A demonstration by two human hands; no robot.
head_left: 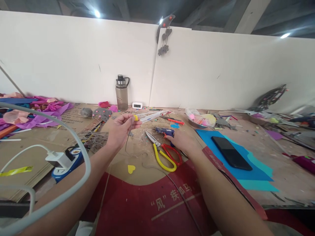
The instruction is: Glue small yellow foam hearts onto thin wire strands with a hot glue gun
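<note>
My left hand (121,128) is raised over the cardboard, fingers pinched on a small yellow piece (136,117) and a thin grey wire (127,141) that hangs down from it. My right hand (180,139) rests on the table with its fingers closed round the blue glue gun (165,131). Scissors with one yellow and one red handle (164,154) lie between the hands, just left of the right hand. A yellow heart cut-out (131,169) lies nearer to me.
A black phone (230,152) lies on blue and teal sheets (256,172) to the right. A water bottle (121,93) and small white clock (137,105) stand by the white wall. Pink and purple paper scraps (36,113) pile at left; a white charger and cable (59,159) lie near left.
</note>
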